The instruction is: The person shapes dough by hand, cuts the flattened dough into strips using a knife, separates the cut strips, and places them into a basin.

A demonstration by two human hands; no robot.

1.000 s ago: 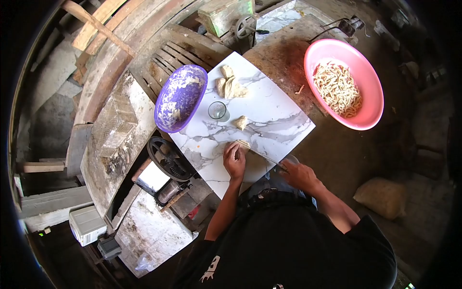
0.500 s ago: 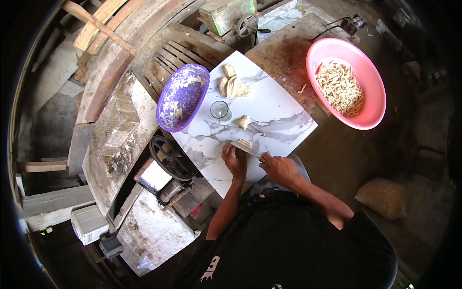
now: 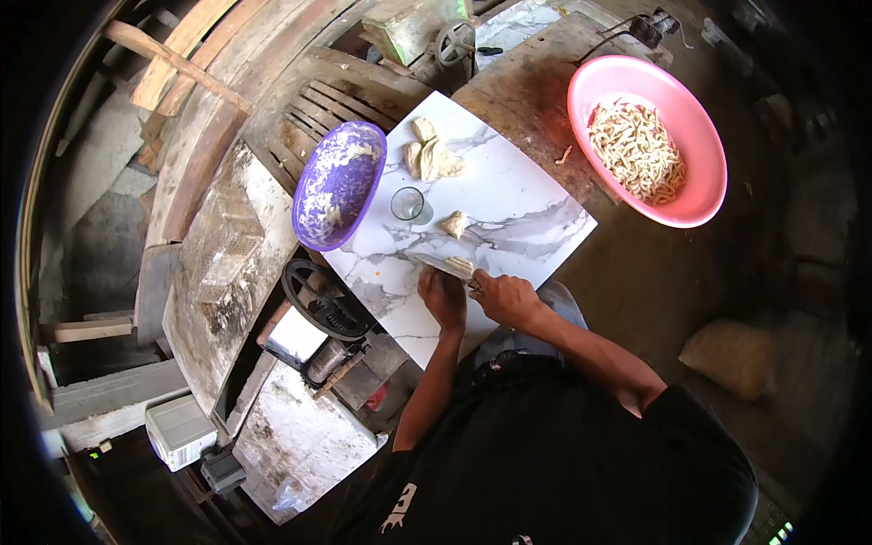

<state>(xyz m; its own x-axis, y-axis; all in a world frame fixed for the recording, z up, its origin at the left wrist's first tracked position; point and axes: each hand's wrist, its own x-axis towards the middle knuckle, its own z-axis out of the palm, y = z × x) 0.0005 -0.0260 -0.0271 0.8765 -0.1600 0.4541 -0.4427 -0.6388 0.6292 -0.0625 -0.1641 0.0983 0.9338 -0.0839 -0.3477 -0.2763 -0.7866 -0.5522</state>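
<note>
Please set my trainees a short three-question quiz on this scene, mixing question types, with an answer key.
1. Which hand holds the knife? A) left B) right C) neither
2. True or false: the glass stands inside the purple tub.
3. What colour is the basin that holds the pale strips?

Key:
1. B, the right hand.
2. False; the glass stands on the marbled tabletop.
3. Pink.

On the tabletop (image 3: pixel 518 195), a glass (image 3: pixel 409 205) (dough (image 3: pixel 434 163) behind) stands right of a tub (image 3: pixel 354 191).
</note>
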